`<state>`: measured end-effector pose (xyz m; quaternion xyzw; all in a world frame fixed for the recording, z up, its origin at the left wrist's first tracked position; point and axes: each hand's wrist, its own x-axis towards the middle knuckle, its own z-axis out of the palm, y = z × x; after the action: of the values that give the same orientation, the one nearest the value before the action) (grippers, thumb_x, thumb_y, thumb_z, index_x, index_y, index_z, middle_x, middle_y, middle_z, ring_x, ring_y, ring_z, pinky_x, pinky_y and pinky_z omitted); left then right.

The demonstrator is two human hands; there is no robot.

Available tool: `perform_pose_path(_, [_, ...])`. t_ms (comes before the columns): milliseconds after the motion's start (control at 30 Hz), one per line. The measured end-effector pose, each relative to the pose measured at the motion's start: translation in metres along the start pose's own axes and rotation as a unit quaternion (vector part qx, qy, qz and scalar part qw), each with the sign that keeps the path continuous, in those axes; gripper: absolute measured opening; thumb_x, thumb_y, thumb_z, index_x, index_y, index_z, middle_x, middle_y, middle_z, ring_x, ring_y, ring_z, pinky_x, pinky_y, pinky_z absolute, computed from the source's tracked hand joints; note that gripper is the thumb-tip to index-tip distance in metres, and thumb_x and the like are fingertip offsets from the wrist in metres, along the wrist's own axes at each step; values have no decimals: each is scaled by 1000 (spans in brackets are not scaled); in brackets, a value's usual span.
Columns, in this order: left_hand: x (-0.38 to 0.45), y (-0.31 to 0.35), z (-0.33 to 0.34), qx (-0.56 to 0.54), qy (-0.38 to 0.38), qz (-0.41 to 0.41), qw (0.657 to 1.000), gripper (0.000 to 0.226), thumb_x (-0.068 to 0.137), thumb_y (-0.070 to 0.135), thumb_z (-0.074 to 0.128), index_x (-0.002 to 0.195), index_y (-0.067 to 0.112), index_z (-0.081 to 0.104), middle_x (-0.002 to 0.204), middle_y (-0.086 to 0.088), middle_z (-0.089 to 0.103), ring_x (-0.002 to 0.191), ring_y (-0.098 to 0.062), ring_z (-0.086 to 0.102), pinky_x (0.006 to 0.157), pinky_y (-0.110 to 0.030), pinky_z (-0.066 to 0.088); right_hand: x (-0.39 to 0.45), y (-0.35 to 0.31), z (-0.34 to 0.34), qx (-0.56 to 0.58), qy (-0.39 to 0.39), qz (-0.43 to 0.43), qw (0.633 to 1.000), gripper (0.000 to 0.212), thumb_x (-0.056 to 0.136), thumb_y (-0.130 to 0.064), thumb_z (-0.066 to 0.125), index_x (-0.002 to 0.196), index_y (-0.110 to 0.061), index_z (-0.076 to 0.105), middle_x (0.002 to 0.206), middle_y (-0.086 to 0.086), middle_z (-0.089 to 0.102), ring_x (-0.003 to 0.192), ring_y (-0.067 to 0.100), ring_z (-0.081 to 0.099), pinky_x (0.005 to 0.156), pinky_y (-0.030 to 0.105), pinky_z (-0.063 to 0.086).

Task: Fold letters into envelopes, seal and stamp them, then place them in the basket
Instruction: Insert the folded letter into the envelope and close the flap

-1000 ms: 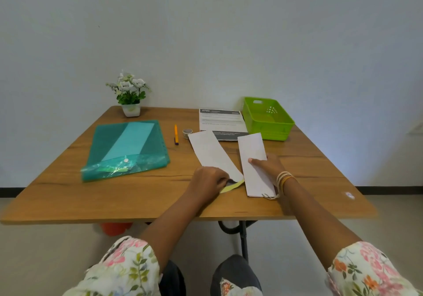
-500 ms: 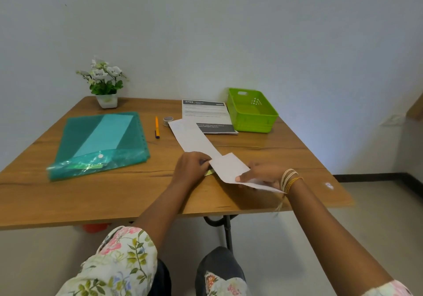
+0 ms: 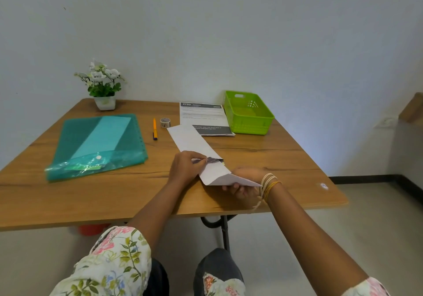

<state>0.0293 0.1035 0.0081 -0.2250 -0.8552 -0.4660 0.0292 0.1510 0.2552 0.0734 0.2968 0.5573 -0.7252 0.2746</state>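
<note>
A white envelope (image 3: 216, 174) is being held just above the near tabletop (image 3: 114, 192), gripped underneath by the right hand (image 3: 243, 184) with fingers curled on it. Its dark-lined open end is being pinched by the left hand (image 3: 185, 168). A folded letter (image 3: 193, 141) is lying beyond; the green basket (image 3: 248, 116) is standing far right.

One view only, worn on the person's head, looking forward and down across the wooden table (image 3: 96, 195) toward the plain wall behind it. It's a wide-angle shot: the table edges bow and the whole top fits in. The two forearms reach in from the bottom edge, knees showing beneath, so the near table edge sits close under the lens. The green basket (image 3: 249, 117) marks the far side.
</note>
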Motion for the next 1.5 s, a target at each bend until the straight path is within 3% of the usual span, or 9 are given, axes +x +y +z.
perform_pose_path(133, [0,-4,-1,-30,-20,1,999,18,83,23,73,99,15,76,107,-2,72,108,-16,60,89,-34,51,12,-4,-2,35,-122,30,991,24,78,5,71,98,14,61,74,28,64,51,26,64,45,26,54])
perform_pose_path(200, [1,-6,-2,-39,-32,1,999,17,82,24,74,96,17,77,103,0,73,104,-15,61,88,-38,54,16,-15,-1,-58,-19,17,998,11,90,-6,61,95,3,61,71,16,62,42,14,57,37,17,44])
perform_pose_path(333, [2,-5,-2,-35,-31,-2,999,17,82,25,74,97,17,77,102,2,73,101,-12,62,88,-37,54,14,-24,8,-327,257,-127,900,36,86,-35,69,106,-7,58,79,4,59,60,12,53,48,20,39])
perform_pose_path(533, [6,-3,-4,-23,-7,-3,1000,17,85,21,71,100,14,76,104,0,73,93,-6,59,83,-25,50,0,-18,1,-324,185,-44,927,37,81,-26,75,102,-6,53,84,6,59,72,17,56,44,22,46])
perform_pose_path(833, [-1,-4,-2,-30,-3,-11,999,18,83,20,74,98,12,76,105,-3,72,96,-9,59,77,-24,47,44,-8,23,-160,350,-222,896,19,74,-13,79,68,-16,61,80,4,64,79,19,61,69,30,56])
perform_pose_path(933, [3,-4,-1,-34,2,-14,999,18,83,21,74,98,12,76,106,-4,72,101,-15,62,80,-27,50,56,-5,29,-104,376,-269,881,13,72,-15,81,69,-15,68,82,1,67,83,19,64,81,35,57])
perform_pose_path(1067, [5,-6,0,-32,18,-23,999,18,84,22,73,99,12,76,106,-3,72,99,-15,62,75,-25,49,42,-7,28,-181,257,-300,901,29,77,-12,77,105,-7,69,101,3,63,98,18,59,74,25,53])
perform_pose_path(1267, [7,-14,0,-40,23,-28,999,16,85,25,73,96,15,77,101,0,73,95,-12,62,72,-22,46,37,-7,14,-457,215,-298,810,49,79,-16,76,125,-10,62,128,8,60,106,17,57,90,26,46])
perform_pose_path(1500, [2,-12,-1,-55,11,-16,998,16,83,22,74,95,13,77,99,-2,74,96,-14,63,76,-27,51,55,2,17,-498,352,-378,697,22,77,-34,76,95,-22,71,90,-2,70,80,12,61,67,25,50])
